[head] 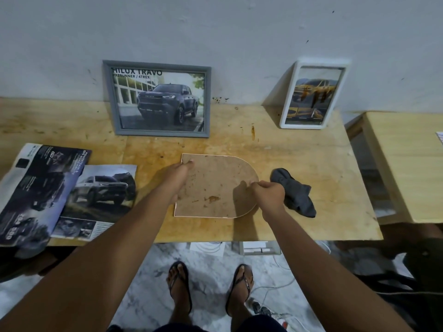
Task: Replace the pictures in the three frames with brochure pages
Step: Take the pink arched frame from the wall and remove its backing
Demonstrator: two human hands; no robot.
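With the gray frame [110,99] and white frame [302,126] at the table's [299,152] back edge seemingly refilled with brochure pages, only the arched frame [215,183] remains, lying face-down mid-table, left hand [180,170] gripping its far corner, right hand [267,195] pinching its rounded edge.

Left hand [178,174] grips the face-down arched frame [213,188] on the table [299,152]; right hand [268,195] pinches its curved edge.

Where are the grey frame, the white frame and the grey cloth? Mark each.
grey frame [163,133]: head view, on its bottom rail.
white frame [303,125]: head view, on its bottom rim.
grey cloth [296,195]: head view, on its crumpled middle.
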